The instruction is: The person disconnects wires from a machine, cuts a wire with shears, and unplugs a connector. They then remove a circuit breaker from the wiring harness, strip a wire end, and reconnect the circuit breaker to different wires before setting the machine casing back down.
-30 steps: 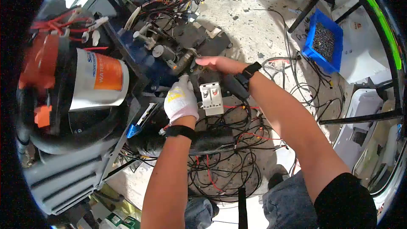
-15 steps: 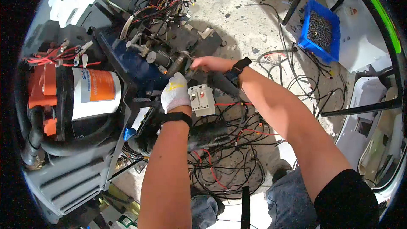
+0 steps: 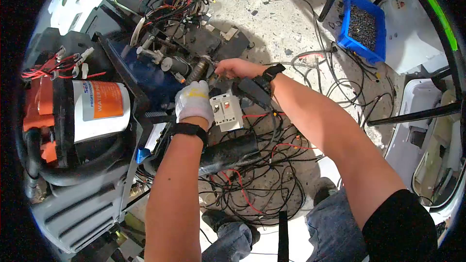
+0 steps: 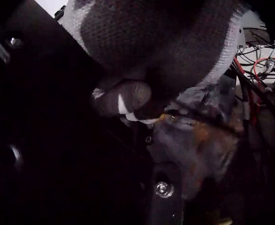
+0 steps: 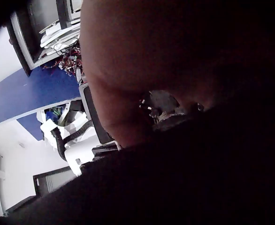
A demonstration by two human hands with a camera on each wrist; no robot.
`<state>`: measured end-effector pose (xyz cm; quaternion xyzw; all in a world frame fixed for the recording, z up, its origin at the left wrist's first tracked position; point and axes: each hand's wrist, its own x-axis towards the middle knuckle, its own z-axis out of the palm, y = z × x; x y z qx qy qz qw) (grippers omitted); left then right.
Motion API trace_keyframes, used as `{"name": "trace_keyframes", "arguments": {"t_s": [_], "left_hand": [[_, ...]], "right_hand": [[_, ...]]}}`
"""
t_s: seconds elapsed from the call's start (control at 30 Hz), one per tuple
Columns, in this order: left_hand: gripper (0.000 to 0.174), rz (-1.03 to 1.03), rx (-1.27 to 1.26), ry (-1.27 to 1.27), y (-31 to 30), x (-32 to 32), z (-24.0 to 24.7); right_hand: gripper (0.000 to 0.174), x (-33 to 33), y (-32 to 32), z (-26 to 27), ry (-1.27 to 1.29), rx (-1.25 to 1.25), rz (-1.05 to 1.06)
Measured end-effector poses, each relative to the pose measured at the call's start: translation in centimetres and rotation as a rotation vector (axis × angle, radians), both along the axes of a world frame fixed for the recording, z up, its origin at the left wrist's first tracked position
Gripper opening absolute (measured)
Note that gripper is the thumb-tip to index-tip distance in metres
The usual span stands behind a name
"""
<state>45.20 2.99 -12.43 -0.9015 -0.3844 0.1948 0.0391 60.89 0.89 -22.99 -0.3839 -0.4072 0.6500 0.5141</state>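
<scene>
In the head view my left hand, in a white knitted glove, reaches into a machine beside a ribbed metal cylinder. The left wrist view shows the glove's dark palm side and a bent fingertip above a stained grey metal part. My bare right hand comes in from the right, fingers bent down just past that cylinder. Its thumb and fingers curve round a gap in the right wrist view. What either hand holds is hidden, and I cannot tell. A white box with red and grey inserts lies between the wrists.
A labelled water pump stands at left beside a dark blue panel. Tangled black and red cables cover the floor below a thick black tube. A blue bin of small dark pieces and a black metal frame stand at right.
The head view has shifted, so the scene slides left and up. Both hands stay at the same part of the machine; the right hand's fingers now point more downward.
</scene>
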Motion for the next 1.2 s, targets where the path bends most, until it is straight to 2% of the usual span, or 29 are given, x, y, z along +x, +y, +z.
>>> {"name": "trace_keyframes", "arguments": {"t_s": [0.07, 0.13, 0.17, 0.23, 0.33, 0.47, 0.53, 0.6, 0.67, 0.7, 0.77, 0.8, 0.83, 0.87, 0.9, 0.97, 1.03, 1.13, 1.2], "left_hand": [[0.034, 0.013, -0.013, -0.002, 0.3, -0.2, -1.0], [0.032, 0.14, -0.11, -0.221, 1.2, -1.1, -3.4], [0.032, 0.141, -0.109, -0.224, 0.8, -0.9, -2.5], [0.031, 0.013, -0.005, -0.003, -0.1, 0.3, 0.2], [0.03, 0.066, -0.03, 0.034, 0.4, 0.4, -0.6], [0.034, 0.199, -0.083, -0.115, 0.0, -0.2, -0.6], [0.033, 0.12, -0.033, -0.089, 0.0, -0.2, -0.4], [0.032, 0.046, 0.013, -0.064, -0.3, -0.4, -0.5], [0.026, 0.174, -0.028, -0.13, -0.4, -0.4, -1.1], [0.026, 0.173, -0.028, -0.126, 0.0, -1.1, -2.8], [0.025, 0.415, -0.266, -0.559, 1.1, -2.9, -6.8], [0.025, 0.412, -0.261, -0.556, 0.7, -2.8, -6.0], [0.026, 0.37, -0.215, -0.394, -0.3, -2.5, -4.4], [0.028, 0.331, -0.168, -0.235, -1.2, -2.2, -2.8], [0.028, 0.335, -0.163, -0.234, -2.3, -2.3, -1.1], [0.03, 0.15, -0.102, -0.095, -3.8, -2.5, 1.7], [0.032, 0.203, -0.165, -0.089, -3.6, -2.8, 2.1], [0.036, 0.214, -0.209, -0.082, -3.9, -3.4, 2.6], [0.037, 0.264, -0.245, -0.076, -4.1, -4.0, 2.4]], "right_hand": [[0.018, 0.2, -0.3, -0.1, 0.0, -0.027, -0.004], [0.019, 0.3, -0.4, -0.2, -0.066, -0.099, -0.029], [0.019, 0.3, -0.6, -0.1, -0.068, -0.098, -0.028], [0.02, 0.3, -1.1, 0.4, 0.0, -0.126, -0.06], [0.021, -0.1, -1.6, 1.4, -0.044, -0.241, -0.061], [0.024, -0.8, -1.2, 1.0, 0.107, -0.293, -0.083], [0.026, -1.1, -2.5, 3.7, 0.248, -0.336, -0.05], [0.026, -1.1, -2.0, 3.2, 0.204, -0.347, -0.057], [0.027, -1.1, -1.8, 2.6, 0.166, -0.354, -0.069], [0.026, -1.3, -2.1, 3.2, 0.189, -0.366, -0.094], [0.026, -1.3, -2.0, 3.0, 0.216, -0.373, -0.12], [0.025, -1.2, -1.5, 1.6, 0.213, -0.255, -0.084], [0.025, -1.2, -1.2, 0.8, 0.21, -0.137, -0.048], [0.025, -1.1, -0.9, 0.0, 0.214, -0.132, -0.047], [0.023, -1.1, -0.6, -0.4, 0.155, -0.165, -0.058], [0.022, -1.1, -0.5, -0.3, 0.095, -0.195, -0.059], [0.024, -1.2, -0.9, 0.2, 0.199, -0.166, -0.063], [0.029, -1.5, -0.8, 0.3, 0.102, -0.107, -0.116], [0.031, -1.3, -1.3, 1.3, 0.161, -0.166, -0.042]]}}
